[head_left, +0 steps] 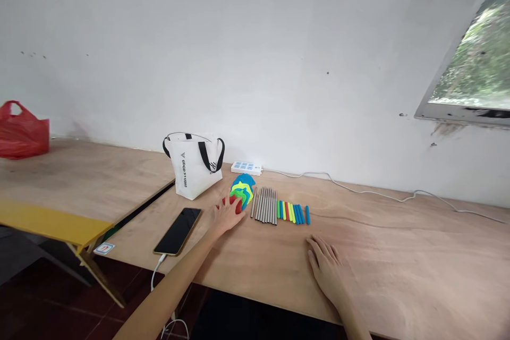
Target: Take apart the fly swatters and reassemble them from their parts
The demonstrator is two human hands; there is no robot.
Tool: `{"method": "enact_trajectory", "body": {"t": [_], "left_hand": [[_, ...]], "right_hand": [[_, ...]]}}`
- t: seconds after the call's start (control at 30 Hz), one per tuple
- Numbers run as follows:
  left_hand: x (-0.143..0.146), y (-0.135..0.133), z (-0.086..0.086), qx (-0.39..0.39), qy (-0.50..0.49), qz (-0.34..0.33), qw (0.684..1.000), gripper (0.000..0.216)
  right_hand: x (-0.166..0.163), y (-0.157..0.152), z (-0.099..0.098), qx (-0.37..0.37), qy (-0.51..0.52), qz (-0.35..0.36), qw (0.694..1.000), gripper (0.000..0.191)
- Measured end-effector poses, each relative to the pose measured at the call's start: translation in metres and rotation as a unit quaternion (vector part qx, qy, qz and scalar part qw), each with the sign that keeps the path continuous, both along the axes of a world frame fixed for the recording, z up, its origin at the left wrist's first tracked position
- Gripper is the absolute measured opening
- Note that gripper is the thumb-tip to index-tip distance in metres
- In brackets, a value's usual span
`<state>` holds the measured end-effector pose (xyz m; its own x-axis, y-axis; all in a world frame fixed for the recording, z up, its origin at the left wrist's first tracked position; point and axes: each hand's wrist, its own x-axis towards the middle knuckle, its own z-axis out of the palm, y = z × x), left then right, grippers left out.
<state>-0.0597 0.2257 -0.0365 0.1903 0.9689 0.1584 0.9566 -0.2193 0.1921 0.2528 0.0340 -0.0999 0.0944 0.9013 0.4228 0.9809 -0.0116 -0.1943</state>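
Note:
My left hand (226, 216) reaches forward across the wooden table (378, 255), its fingers spread over the near end of a fanned stack of coloured pieces (242, 192), blue, yellow-green and red. Whether it grips any piece I cannot tell. To the right of the stack lies a row of grey metal rods (266, 205), then a row of short coloured sticks (292, 213) in green, red, yellow and blue. My right hand (329, 265) rests flat on the table nearer to me, fingers stretched out, holding nothing.
A black phone (178, 231) on a white cable lies left of my left hand. A white tote bag (195, 164) stands behind it. A white power strip (246, 168) with a cord sits at the wall. A red plastic bag (22, 131) rests on the far-left table.

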Motion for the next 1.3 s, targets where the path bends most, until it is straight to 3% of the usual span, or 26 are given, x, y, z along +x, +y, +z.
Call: {"method": "enact_trajectory", "body": {"t": [0.3,0.47,0.87,1.13,1.3], "left_hand": [[-0.006,0.002,-0.008,0.080,-0.020,0.004,0.997,0.053],[-0.009,0.007,-0.008,0.066,-0.021,-0.018,0.997,0.056],[-0.015,0.008,-0.003,0.037,-0.088,0.002,0.995,0.065],[-0.021,-0.026,-0.008,0.068,-0.117,0.034,0.990,0.065],[-0.044,-0.061,-0.007,0.031,-0.153,-0.008,0.988,0.065]], "right_hand": [[-0.001,0.000,0.002,-0.007,0.002,0.001,1.000,0.051],[0.002,0.000,-0.001,-0.002,0.003,0.004,1.000,0.052],[0.002,0.000,-0.001,-0.011,0.013,0.001,1.000,0.050],[0.002,0.000,-0.001,0.001,0.013,0.001,1.000,0.051],[0.002,0.001,-0.003,0.011,0.017,0.001,1.000,0.049]]}}
